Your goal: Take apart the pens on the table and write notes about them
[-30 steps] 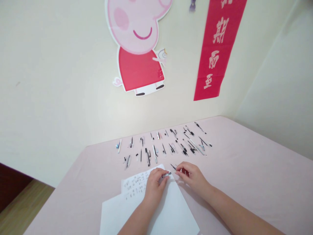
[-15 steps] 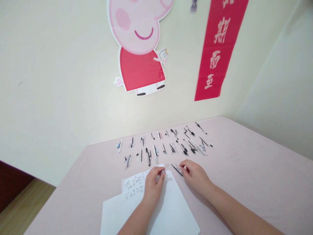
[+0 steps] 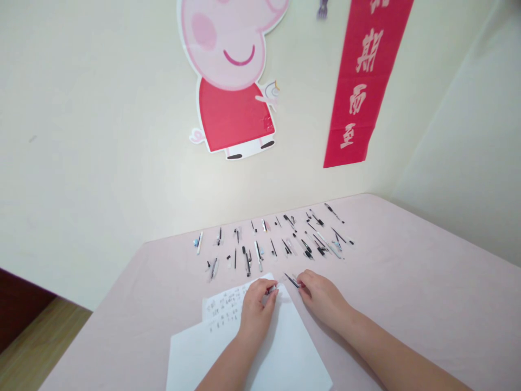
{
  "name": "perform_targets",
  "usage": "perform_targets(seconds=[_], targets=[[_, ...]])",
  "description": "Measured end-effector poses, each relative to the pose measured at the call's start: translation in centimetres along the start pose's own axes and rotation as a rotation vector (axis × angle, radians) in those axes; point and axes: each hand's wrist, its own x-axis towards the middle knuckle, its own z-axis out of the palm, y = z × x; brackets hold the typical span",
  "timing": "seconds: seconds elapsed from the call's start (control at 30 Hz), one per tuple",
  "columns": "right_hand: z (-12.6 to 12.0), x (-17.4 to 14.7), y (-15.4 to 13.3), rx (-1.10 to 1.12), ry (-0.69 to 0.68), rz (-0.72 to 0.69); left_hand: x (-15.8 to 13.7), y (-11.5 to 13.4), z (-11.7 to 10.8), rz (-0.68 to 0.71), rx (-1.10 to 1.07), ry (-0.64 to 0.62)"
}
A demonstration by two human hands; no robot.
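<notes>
I judge this parts handling: left hand (image 3: 256, 304) pinches a small piece (image 3: 271, 289); right hand (image 3: 323, 296) meets a dark stick (image 3: 291, 279), hold unclear; steadiness seems needed next

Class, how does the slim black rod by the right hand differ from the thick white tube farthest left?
The slim black rod is thinner and darker than the thick white tube. The rod's far end slants left; the tube's, right. The right hand is beside the rod, not the tube. Both look straight.
</notes>
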Motion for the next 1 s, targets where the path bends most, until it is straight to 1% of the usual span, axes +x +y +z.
perform_targets(seconds=[0.17,0.27,0.43,0.77,0.9,1.0], targets=[[0.2,0.0,-1.0,-0.146,-0.038,-0.035,-0.5,0.9,0.1,0.006,0.004,-0.119],[0.2,-0.2,-1.6,-0.196,-0.05,-0.049,-0.5,1.1,0.2,-0.004,-0.006,-0.159],[0.1,-0.3,-2.0,-0.239,-0.076,-0.021,-0.4,1.0,0.2,-0.015,-0.014,-0.15],[-0.3,-0.1,-2.2,-0.25,-0.105,-0.001,-0.4,0.8,0.3,0.003,-0.019,-0.143],[0.1,-0.1,-1.6,-0.178,-0.063,0.005,-0.4,0.8,0.3,-0.006,-0.014,-0.15],[0.2,-0.1,-1.0,-0.092,0.02,-0.011,-0.3,0.8,0.2,-0.013,-0.018,-0.155]])
